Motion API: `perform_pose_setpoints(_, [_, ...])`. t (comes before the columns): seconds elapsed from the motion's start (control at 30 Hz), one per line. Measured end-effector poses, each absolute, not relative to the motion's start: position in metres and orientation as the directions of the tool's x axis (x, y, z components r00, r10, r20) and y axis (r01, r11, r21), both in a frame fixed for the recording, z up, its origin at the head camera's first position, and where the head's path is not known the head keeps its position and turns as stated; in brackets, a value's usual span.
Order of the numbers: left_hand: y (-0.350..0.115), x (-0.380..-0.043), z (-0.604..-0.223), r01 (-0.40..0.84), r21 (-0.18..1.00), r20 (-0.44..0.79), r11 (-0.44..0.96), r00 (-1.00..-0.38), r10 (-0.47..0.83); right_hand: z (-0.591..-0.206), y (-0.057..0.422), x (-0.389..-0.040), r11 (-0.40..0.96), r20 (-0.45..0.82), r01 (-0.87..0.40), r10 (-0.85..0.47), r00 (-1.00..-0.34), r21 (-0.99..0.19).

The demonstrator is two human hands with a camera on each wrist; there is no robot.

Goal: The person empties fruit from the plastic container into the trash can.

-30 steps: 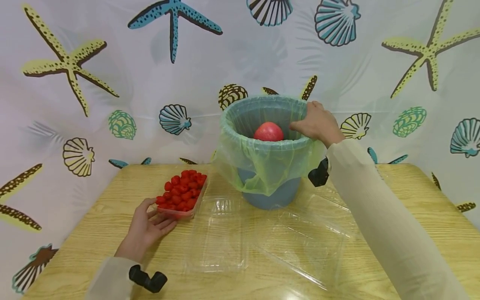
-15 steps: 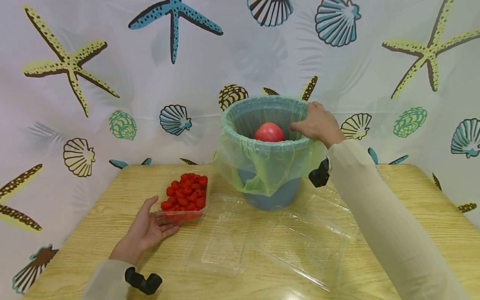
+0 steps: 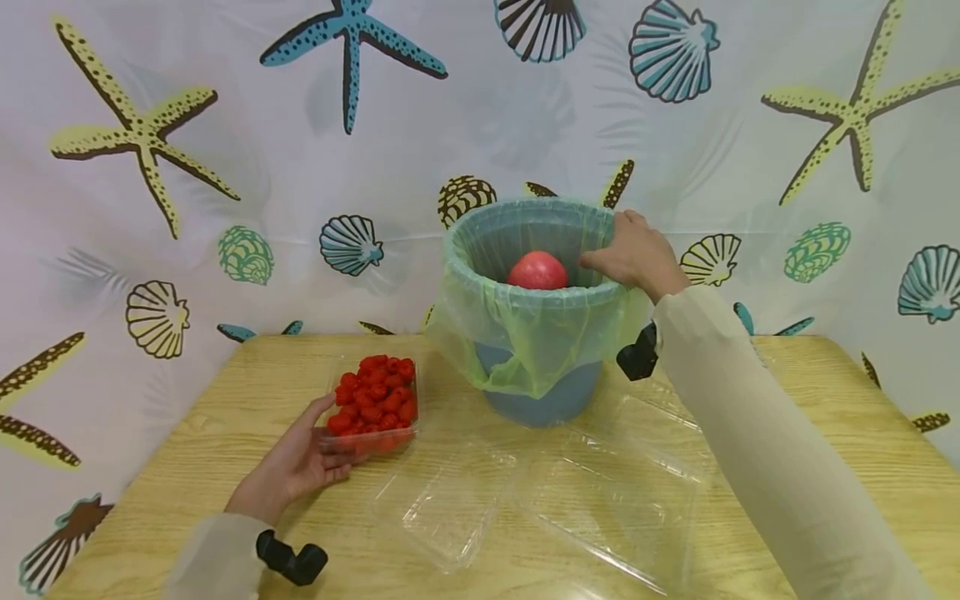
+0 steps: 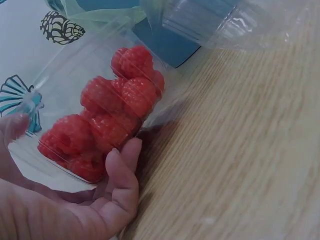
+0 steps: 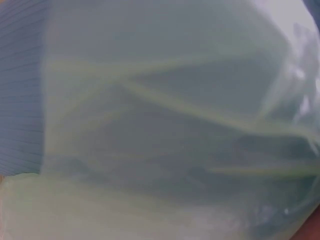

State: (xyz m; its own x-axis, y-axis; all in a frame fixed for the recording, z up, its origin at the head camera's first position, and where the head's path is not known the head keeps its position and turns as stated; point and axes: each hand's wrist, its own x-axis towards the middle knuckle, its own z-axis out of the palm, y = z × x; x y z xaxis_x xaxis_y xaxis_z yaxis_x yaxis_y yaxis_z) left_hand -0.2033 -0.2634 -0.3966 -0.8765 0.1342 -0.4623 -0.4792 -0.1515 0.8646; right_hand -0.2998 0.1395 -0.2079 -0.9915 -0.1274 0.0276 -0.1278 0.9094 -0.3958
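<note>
My left hand (image 3: 296, 458) holds a clear plastic punnet of raspberries (image 3: 375, 396) at its near left corner, thumb on the side and fingers underneath. In the left wrist view, the fingertips (image 4: 122, 172) curl against the punnet's lower edge, close above the wood. My right hand (image 3: 641, 254) grips the rim of a blue bin (image 3: 540, 408), with the thumb inside and the other fingers mostly hidden. A thin yellow-green bag (image 3: 525, 342) lines the bin and hangs over its rim. Inside sits a smooth, round pinkish-red thing (image 3: 538, 271), its kind unclear.
A clear plastic tray (image 3: 442, 517) lies on the wooden table (image 3: 172, 492) in front of the bin. Beside it, to the right, is more clear plastic packaging (image 3: 615, 500). A shell-patterned curtain (image 3: 420, 150) hangs behind the table.
The raspberry punnet has turned and shifted slightly right and nearer, with my left hand on it. The clear tray has swung round towards the front. My right hand stays on the bin rim.
</note>
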Motion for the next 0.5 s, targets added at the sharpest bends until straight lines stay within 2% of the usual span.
perform_pose_setpoints(0.13, [-0.267,-0.203,-0.397,-0.474,0.863,-0.448,-0.175,-0.878,0.169,-0.207,0.139,-0.299,0.910,0.024,-0.127,-0.128,-0.992,-0.394])
perform_pose_setpoints(0.33, [-0.272,-0.204,-0.401,-0.457,0.860,-0.375,-0.226,-0.868,0.326,-0.206,0.139,-0.299,0.912,0.025,-0.131,-0.132,-0.991,-0.388])
perform_pose_setpoints(0.5, [-0.268,-0.203,-0.407,-0.421,0.859,-0.336,-0.292,-0.893,0.298,-0.208,0.139,-0.299,0.912,0.021,-0.124,-0.126,-0.992,-0.391])
